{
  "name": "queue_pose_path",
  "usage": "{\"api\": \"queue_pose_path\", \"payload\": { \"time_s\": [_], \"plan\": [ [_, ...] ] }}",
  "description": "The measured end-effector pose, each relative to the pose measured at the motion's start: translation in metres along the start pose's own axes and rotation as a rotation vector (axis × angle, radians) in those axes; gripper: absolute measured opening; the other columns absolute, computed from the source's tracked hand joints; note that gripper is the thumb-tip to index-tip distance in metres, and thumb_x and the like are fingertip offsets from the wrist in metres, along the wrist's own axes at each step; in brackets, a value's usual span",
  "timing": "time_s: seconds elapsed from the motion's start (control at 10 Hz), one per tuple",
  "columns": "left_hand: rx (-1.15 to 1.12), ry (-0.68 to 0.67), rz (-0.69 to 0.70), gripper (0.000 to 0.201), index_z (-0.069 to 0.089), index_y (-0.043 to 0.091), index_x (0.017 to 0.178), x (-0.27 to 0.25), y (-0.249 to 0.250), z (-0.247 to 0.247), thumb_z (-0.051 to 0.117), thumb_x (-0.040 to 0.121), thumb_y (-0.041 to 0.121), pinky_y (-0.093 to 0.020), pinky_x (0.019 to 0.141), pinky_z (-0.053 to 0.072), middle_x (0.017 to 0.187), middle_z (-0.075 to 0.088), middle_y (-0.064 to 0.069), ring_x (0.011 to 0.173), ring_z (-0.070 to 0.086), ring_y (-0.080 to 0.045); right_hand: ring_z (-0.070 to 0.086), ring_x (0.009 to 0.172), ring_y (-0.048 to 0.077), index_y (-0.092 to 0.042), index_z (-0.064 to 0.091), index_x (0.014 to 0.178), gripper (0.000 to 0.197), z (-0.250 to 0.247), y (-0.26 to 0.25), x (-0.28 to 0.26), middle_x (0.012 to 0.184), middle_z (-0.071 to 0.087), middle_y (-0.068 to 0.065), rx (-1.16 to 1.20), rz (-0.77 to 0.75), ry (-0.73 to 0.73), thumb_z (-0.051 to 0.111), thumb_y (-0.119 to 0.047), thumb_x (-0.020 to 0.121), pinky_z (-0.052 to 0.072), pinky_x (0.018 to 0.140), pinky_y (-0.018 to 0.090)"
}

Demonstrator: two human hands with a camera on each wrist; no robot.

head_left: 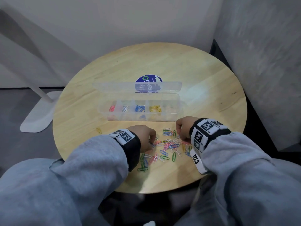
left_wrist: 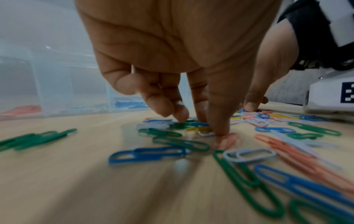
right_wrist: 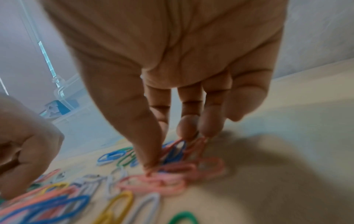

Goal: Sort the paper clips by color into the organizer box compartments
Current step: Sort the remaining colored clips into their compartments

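A: How far along is the sorting?

B: Barely begun, I'd say. The box [head_left: 140,110] stands mid-table [head_left: 203,74], lid open toward the far edge. Four of its compartments hold small batches: pink [head_left: 112,108] at the left end, then white [head_left: 125,108], blue [head_left: 140,108] and yellow [head_left: 155,108]. The right-end compartment looks empty, though the clear plastic makes that hard to judge.

A: And what's left?

B: Most of it. The pile [head_left: 166,147] of mixed clips lies near the front edge, between the two wrists and well apart from the box. It holds pink, white, blue, yellow and green. One stray [head_left: 99,130] yellow clip lies toward the left edge, alone.

A: No green in the box?

B: None that I can see, so the right-end compartment may be meant for green. That's a guess.

A: What are the hands doing?

B: Both are down in the pile. The left hand [head_left: 143,136] has its fingers curled, tips on the clips at the pile's left side; its thumb tip presses near a pink clip, but I can't tell whether anything is actually pinched. The right hand [head_left: 184,128] pinches among pink clips [right_wrist: 172,174] at the pile's right side, thumb against fingertips, with a blue one caught up beside them.

A: So a pink batch next?

B: Likely, for the left-end compartment.
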State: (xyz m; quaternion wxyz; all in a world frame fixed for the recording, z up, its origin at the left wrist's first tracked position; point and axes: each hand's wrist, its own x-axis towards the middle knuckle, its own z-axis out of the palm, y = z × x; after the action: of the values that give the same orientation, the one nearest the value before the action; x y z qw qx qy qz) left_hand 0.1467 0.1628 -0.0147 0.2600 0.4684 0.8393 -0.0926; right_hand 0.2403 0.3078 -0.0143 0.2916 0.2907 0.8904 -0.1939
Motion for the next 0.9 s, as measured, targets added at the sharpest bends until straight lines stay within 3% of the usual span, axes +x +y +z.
{"api": "queue_pose_path", "payload": {
  "time_s": [0.1,0.2,0.3,0.4,0.5,0.6,0.8,0.9],
  "plan": [
    [-0.003,0.018,0.01,0.022,0.06,0.026,0.102,-0.001,-0.002,0.003,0.06,0.081,0.019,-0.026,0.072,0.038,0.109,0.056,0.002,0.1,0.054,-0.021,0.049,0.069,0.017,-0.017,0.047,0.07,0.021,0.005,0.001,0.005,0.082,0.05,0.002,0.041,-0.024,0.022,0.059,-0.008,0.084,0.045,0.051,0.015],
    [-0.011,0.026,0.021,0.027,0.058,0.025,0.107,-0.002,-0.003,0.006,0.06,0.081,0.018,-0.027,0.074,0.039,0.111,0.054,0.001,0.102,0.054,-0.021,0.053,0.069,0.017,-0.024,0.04,0.062,0.034,0.007,0.001,0.003,0.071,0.048,-0.001,0.118,0.006,0.065,0.065,-0.01,0.08,0.051,0.068,0.024],
    [-0.049,0.056,0.024,0.024,0.059,0.024,0.109,-0.004,-0.004,0.008,0.055,0.085,0.024,-0.027,0.076,0.038,0.112,0.056,0.001,0.104,0.054,-0.022,0.05,0.056,0.009,-0.021,0.043,0.063,0.031,0.004,-0.001,-0.006,0.066,0.049,-0.003,0.175,0.022,0.048,0.066,-0.008,0.079,0.046,0.053,0.02],
    [-0.05,0.06,0.03,0.021,0.059,0.024,0.109,-0.003,-0.007,0.009,0.052,0.089,0.025,-0.026,0.073,0.036,0.11,0.06,0.0,0.102,0.055,-0.022,0.05,0.055,0.012,-0.017,0.049,0.064,0.023,-0.006,-0.001,-0.012,0.065,0.053,-0.002,0.193,-0.024,0.051,0.062,-0.006,0.079,0.041,0.05,0.02],
    [-0.048,0.041,0.018,0.019,0.06,0.025,0.107,-0.002,-0.008,0.007,0.053,0.09,0.025,-0.025,0.07,0.034,0.094,0.054,0.004,0.089,0.05,-0.018,0.053,0.06,0.015,-0.018,0.049,0.065,0.024,-0.02,0.001,-0.021,0.065,0.056,-0.001,0.308,-0.126,0.089,0.062,-0.006,0.082,0.044,0.06,0.025],
    [-0.044,0.021,0.001,0.017,0.059,0.025,0.104,-0.001,-0.007,0.007,0.053,0.089,0.025,-0.025,0.07,0.034,0.088,0.049,0.007,0.084,0.046,-0.016,0.057,0.061,0.018,-0.02,0.056,0.082,0.018,-0.025,0.004,-0.03,0.064,0.056,0.0,0.515,-0.195,0.095,0.058,-0.003,0.085,0.051,0.071,0.03],
    [-0.114,0.001,0.011,0.014,0.062,0.017,0.099,0.001,-0.011,0.008,0.057,0.087,0.022,-0.026,0.073,0.038,0.096,0.053,0.001,0.085,0.049,-0.018,0.054,0.053,0.018,-0.014,0.057,0.07,0.03,-0.016,0.007,-0.032,0.061,0.057,0.007,0.58,-0.066,0.026,0.038,0.002,0.087,0.05,0.063,0.026],
    [-0.202,0.043,0.023,0.004,0.06,0.018,0.088,-0.002,-0.013,0.007,0.057,0.087,0.019,-0.025,0.073,0.04,0.092,0.05,0.003,0.083,0.049,-0.016,0.052,0.054,0.015,-0.016,0.05,0.07,0.023,-0.014,0.006,-0.033,0.063,0.057,0.003,0.458,-0.062,0.038,0.043,-0.003,0.086,0.046,0.058,0.023]
  ]
}}
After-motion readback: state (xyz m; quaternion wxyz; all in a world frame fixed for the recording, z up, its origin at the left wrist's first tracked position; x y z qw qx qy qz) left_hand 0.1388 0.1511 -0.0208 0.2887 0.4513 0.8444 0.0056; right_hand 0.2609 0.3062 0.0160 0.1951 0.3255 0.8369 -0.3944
